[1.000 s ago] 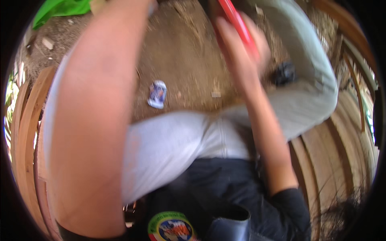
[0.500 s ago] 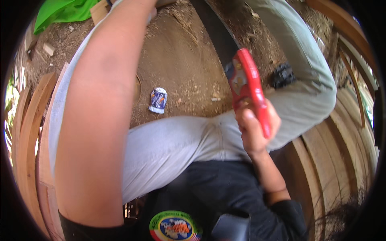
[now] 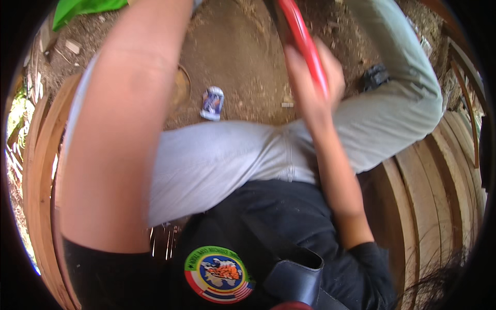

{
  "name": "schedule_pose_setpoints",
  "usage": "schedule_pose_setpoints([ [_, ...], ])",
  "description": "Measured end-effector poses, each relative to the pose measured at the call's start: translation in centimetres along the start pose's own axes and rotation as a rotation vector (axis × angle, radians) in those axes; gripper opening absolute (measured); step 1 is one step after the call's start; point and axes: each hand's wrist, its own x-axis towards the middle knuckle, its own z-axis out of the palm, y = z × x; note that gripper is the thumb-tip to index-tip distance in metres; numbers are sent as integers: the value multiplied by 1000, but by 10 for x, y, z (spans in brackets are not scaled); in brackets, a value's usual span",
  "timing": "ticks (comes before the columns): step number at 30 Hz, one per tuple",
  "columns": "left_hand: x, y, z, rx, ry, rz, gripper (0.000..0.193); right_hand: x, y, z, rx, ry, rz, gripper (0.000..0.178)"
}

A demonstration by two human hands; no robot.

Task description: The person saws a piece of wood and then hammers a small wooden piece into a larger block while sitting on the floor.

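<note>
My right hand point(image 3: 302, 77) is wrapped round the red handle of a handsaw point(image 3: 304, 40), held out in front of my lap. Only a short dark piece of the blade point(image 3: 275, 18) shows; the rest runs past the top edge, so what it touches is hidden. Across the left side stretches my bare left forearm point(image 3: 124, 124), slightly blurred. It reaches over my left leg and leaves the picture at the top, with its hand out of sight. Between my legs a crushed blue and white can point(image 3: 212, 103) lies on the dirt.
Curved-looking wooden boards point(image 3: 439, 191) stand at the right, and more timber point(image 3: 44, 165) is at the left. A green sheet point(image 3: 85, 10) lies at the far left. Beside my right leg rests a black object point(image 3: 374, 77). Wood chips litter the dirt floor point(image 3: 243, 67).
My right hand has pushed the saw away from my body, toward the top edge, and less of the blade shows. The view has shifted a little too.
</note>
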Motion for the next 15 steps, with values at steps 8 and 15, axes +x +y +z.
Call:
schedule_pose_setpoints([
  [8, 3, -8, 19, -32, -5, 21, 21, 16, 8, 8, -105, -1, -99, 14],
  [15, 4, 2, 19, -97, -66, 27, 26, 77, 17, 29, 2, 32, -222, 18],
])
